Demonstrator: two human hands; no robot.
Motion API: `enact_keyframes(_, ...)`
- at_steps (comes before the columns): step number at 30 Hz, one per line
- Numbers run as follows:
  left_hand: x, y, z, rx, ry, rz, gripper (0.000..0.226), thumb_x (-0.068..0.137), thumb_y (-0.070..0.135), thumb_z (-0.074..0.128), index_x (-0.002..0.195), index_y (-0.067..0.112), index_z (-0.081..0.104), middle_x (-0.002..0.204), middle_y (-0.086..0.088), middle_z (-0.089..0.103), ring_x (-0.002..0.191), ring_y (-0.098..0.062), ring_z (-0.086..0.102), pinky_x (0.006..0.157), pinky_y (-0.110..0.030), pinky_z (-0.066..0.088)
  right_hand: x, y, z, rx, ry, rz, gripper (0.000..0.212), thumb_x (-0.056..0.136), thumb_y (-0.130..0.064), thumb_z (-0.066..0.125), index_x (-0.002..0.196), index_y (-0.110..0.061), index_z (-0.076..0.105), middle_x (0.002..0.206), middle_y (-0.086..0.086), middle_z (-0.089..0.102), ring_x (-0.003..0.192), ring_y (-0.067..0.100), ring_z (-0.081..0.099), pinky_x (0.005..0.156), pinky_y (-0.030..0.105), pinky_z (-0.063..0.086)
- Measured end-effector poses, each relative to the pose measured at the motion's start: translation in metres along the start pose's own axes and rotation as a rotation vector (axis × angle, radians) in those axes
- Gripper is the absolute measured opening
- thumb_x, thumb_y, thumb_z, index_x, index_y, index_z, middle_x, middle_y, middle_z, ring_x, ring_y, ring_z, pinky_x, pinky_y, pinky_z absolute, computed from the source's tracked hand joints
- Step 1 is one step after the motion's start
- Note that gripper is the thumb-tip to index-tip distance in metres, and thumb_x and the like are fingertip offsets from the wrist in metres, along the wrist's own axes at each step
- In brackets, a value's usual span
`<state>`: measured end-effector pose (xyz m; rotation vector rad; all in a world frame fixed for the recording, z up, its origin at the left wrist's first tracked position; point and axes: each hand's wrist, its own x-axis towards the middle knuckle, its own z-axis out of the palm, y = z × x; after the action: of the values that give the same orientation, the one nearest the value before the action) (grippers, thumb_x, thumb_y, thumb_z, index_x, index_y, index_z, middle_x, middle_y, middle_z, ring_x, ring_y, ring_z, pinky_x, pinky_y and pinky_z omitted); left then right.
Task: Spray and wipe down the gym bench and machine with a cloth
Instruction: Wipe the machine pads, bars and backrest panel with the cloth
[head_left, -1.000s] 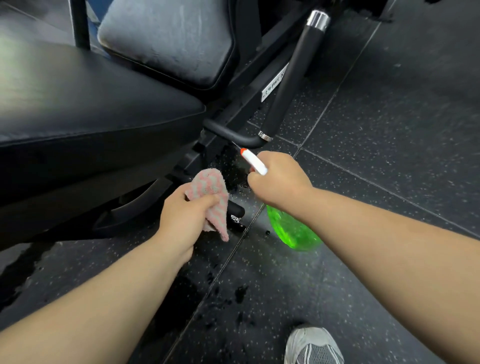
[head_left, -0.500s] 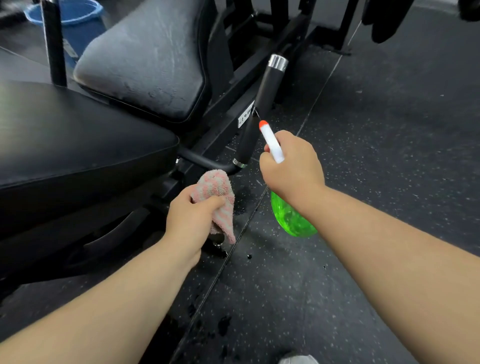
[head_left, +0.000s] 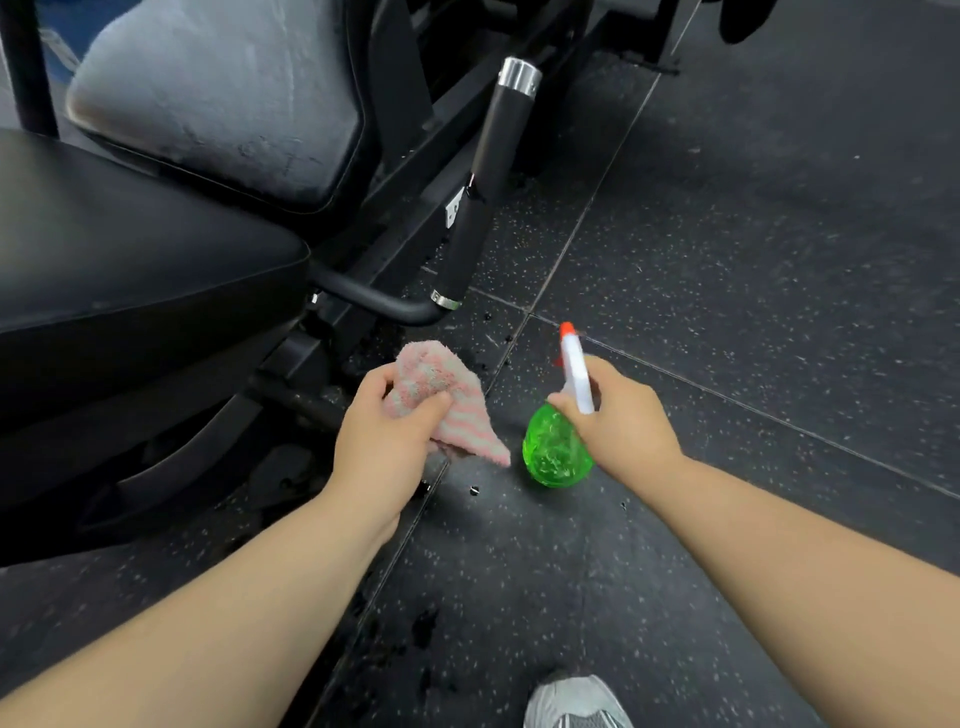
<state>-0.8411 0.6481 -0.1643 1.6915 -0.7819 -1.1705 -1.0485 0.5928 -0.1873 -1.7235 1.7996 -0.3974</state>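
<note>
A black padded bench seat (head_left: 130, 260) fills the left, with a grey worn back pad (head_left: 218, 98) behind it. From the machine frame a black handle bar (head_left: 483, 197) with a chrome end cap slants up and away. My left hand (head_left: 384, 441) grips a bunched pink-and-grey striped cloth (head_left: 441, 400) just below the frame's curved tube (head_left: 384, 304). My right hand (head_left: 623, 421) holds a green spray bottle (head_left: 553, 449) by its white head, the orange nozzle pointing up and away, to the right of the cloth.
Dark speckled rubber floor tiles (head_left: 727, 260) spread to the right, with wet spots near the frame and by my feet. A grey shoe (head_left: 576, 701) shows at the bottom edge. Black machine posts stand at the top and far left.
My right hand has pulled the spray bottle down and back from the handle bar, toward me. The left hand with the cloth stays near the frame base. My view has tilted down.
</note>
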Motion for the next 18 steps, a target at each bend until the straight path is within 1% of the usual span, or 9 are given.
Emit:
enact_keyframes(2,0.001,0.006,0.007,0.028,0.000,0.004,0.028,0.076,0.020,0.069,0.101,0.031,0.062,0.095,0.003,0.071,0.090,-0.020,0.069,0.084,-0.046,0.057,-0.013,0.011,0.008,-0.022,-0.081,0.015,0.023,0.096,-0.033,0.059,0.118,-0.028,0.057,0.089,-0.006,0.062,0.083,0.020,0.057,0.067,0.031,0.042)
enact_keyframes(5,0.001,0.017,0.014,0.058,-0.001,0.041,0.019,0.080,0.013,0.069,0.093,0.028,0.066,0.090,0.000,0.073,0.092,-0.026,0.069,0.088,-0.050,0.056,-0.023,0.026,0.013,-0.045,-0.136,0.050,0.027,0.094,-0.027,0.059,0.120,-0.025,0.054,0.103,-0.001,0.064,0.096,0.025,0.060,0.075,0.033,0.046)
enact_keyframes(7,0.002,0.023,0.018,0.064,-0.001,0.089,0.016,0.083,0.014,0.072,0.091,0.027,0.069,0.086,0.002,0.074,0.089,-0.023,0.071,0.086,-0.043,0.057,-0.024,0.029,0.009,-0.027,-0.110,0.073,0.059,0.087,-0.032,0.063,0.142,-0.029,0.040,0.134,0.000,0.055,0.120,0.025,0.053,0.093,0.034,0.045)
enact_keyframes(8,0.002,0.027,0.019,0.056,-0.006,0.111,0.015,0.083,0.015,0.073,0.092,0.026,0.070,0.085,0.004,0.075,0.087,-0.017,0.071,0.082,-0.036,0.058,-0.025,0.027,0.003,-0.022,-0.032,0.069,0.072,0.086,-0.038,0.063,0.150,-0.030,0.030,0.150,0.000,0.042,0.134,0.024,0.042,0.105,0.037,0.040)
enact_keyframes(10,0.004,0.037,0.022,-0.027,-0.029,0.126,0.013,0.084,0.012,0.074,0.092,0.022,0.069,0.080,0.005,0.074,0.073,-0.005,0.070,0.067,-0.021,0.054,-0.023,0.008,-0.013,0.003,0.201,-0.049,0.073,0.088,-0.045,0.058,0.153,-0.032,0.025,0.161,-0.002,0.024,0.146,0.021,0.024,0.117,0.041,0.026)
enact_keyframes(12,0.005,0.049,0.026,-0.124,-0.063,0.119,0.011,0.085,0.006,0.071,0.092,0.015,0.068,0.074,0.006,0.072,0.058,0.001,0.065,0.055,-0.013,0.048,-0.018,-0.029,-0.027,0.132,0.281,-0.276,0.059,0.091,-0.036,0.053,0.148,-0.037,0.036,0.159,-0.005,0.028,0.145,0.015,0.025,0.118,0.038,0.026)
enact_keyframes(14,0.011,0.063,0.030,-0.231,-0.154,0.118,0.011,0.088,0.002,0.066,0.094,0.010,0.069,0.076,0.003,0.074,0.066,-0.003,0.067,0.061,-0.017,0.051,-0.008,-0.069,-0.027,0.280,0.179,-0.437,0.050,0.093,-0.027,0.056,0.141,-0.037,0.048,0.154,-0.007,0.037,0.141,0.006,0.030,0.117,0.024,0.025)
enact_keyframes(16,0.016,0.076,0.027,-0.391,-0.290,0.079,0.021,0.091,-0.004,0.051,0.094,0.007,0.068,0.077,0.001,0.073,0.073,-0.006,0.068,0.070,-0.021,0.053,0.005,-0.095,-0.020,0.420,0.098,-0.432,0.042,0.092,-0.023,0.062,0.133,-0.033,0.058,0.141,-0.007,0.053,0.130,0.003,0.046,0.113,0.024,0.033)
enact_keyframes(18,0.026,0.081,0.017,-0.448,-0.365,0.038,0.033,0.090,-0.005,0.042,0.107,0.010,0.067,0.094,-0.001,0.074,0.090,-0.008,0.070,0.082,-0.022,0.054,0.025,-0.110,-0.021,0.505,0.171,-0.372,0.032,0.088,-0.016,0.064,0.117,-0.030,0.069,0.119,-0.010,0.065,0.109,0.003,0.060,0.100,0.030,0.048)
